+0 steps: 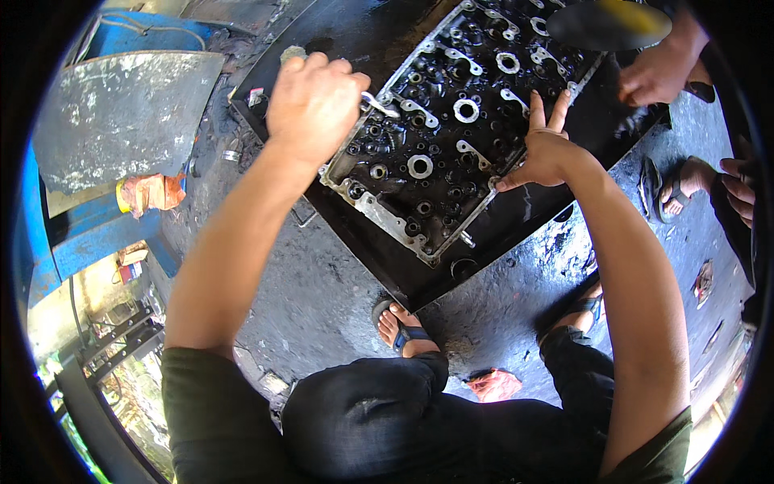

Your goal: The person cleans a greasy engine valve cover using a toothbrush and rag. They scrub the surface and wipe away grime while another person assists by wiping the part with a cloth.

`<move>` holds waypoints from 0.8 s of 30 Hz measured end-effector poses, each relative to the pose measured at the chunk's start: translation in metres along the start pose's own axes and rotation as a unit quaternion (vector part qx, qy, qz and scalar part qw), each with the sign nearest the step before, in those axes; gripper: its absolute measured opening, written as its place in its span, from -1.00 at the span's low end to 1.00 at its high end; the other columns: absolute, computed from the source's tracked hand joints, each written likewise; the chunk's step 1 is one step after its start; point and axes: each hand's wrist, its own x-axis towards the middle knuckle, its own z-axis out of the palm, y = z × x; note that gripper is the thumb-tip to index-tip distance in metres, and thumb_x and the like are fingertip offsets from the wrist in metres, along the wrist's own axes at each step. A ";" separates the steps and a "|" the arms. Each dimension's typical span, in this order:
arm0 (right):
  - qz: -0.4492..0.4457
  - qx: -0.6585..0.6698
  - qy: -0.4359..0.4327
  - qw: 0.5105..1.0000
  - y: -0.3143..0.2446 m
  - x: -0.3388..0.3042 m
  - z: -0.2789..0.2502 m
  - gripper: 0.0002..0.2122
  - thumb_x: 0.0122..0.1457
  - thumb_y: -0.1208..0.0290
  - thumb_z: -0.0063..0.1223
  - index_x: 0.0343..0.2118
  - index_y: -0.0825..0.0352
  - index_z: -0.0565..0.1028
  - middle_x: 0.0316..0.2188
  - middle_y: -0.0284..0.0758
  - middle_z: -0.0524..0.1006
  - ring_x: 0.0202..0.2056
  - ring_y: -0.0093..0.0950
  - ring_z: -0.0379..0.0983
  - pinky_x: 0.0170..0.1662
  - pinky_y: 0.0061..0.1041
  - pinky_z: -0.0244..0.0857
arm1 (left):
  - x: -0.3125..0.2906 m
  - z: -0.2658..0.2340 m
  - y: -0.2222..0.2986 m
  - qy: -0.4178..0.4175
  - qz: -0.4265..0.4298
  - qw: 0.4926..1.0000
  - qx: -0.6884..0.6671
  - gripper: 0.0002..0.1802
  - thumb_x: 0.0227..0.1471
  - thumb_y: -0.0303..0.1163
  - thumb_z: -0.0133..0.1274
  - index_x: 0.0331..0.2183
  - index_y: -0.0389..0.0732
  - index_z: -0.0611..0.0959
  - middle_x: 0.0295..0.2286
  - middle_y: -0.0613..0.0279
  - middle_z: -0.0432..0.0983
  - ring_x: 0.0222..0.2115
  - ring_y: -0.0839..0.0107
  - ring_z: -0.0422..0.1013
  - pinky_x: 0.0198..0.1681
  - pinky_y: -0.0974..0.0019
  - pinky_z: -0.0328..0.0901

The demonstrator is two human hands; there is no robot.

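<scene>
My left hand [313,106] is closed in a fist around a shiny metal wrench [379,104]. The wrench's exposed end lies over the left edge of an oily engine cylinder head [435,133]; the rest is hidden in the fist. My right hand [552,153] presses on the cylinder head's right rim with its fingers spread, holding nothing. The cylinder head lies at a slant in a black metal tray [367,262], its valve openings and several pale metal brackets facing up.
Another person's hand [665,73] is at the tray's far right, beside a blurred dark round object [609,24]. Sandalled feet stand around the tray. A grey metal sheet [125,117] leans on a blue frame at left, near an orange bag [153,194]. A reddish wrapper [494,385] lies on the floor.
</scene>
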 end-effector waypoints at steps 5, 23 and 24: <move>0.011 0.021 -0.018 1.000 -0.001 -0.002 -0.004 0.64 -0.32 -0.35 0.59 0.49 0.42 -0.52 0.34 0.46 -0.80 0.31 0.39 0.23 0.42 -0.21 0.18 | 0.006 -0.005 0.004 0.010 0.064 0.997 -0.031 -0.90 0.03 -0.34 0.16 -0.43 0.07 0.76 -0.38 0.41 0.63 -0.16 0.33 0.51 -0.05 0.15 0.31; 0.006 -0.049 -0.029 0.998 -0.005 -0.001 -0.006 0.62 -0.29 -0.43 0.52 0.47 0.50 -0.48 0.35 0.49 -0.74 0.33 0.40 0.20 0.45 -0.20 0.11 | 0.025 -0.016 0.007 0.073 -0.002 0.997 -0.022 -0.86 0.00 -0.33 0.17 -0.49 0.05 0.81 -0.43 0.34 0.69 -0.21 0.31 0.56 -0.03 0.16 0.29; 0.006 -0.043 -0.028 0.999 -0.004 -0.001 -0.005 0.62 -0.28 -0.44 0.51 0.47 0.52 -0.48 0.35 0.48 -0.74 0.32 0.40 0.20 0.45 -0.20 0.11 | 0.028 -0.022 0.003 0.089 0.006 0.996 -0.013 -0.86 0.00 -0.33 0.17 -0.50 0.04 0.80 -0.43 0.33 0.70 -0.21 0.31 0.57 -0.03 0.16 0.30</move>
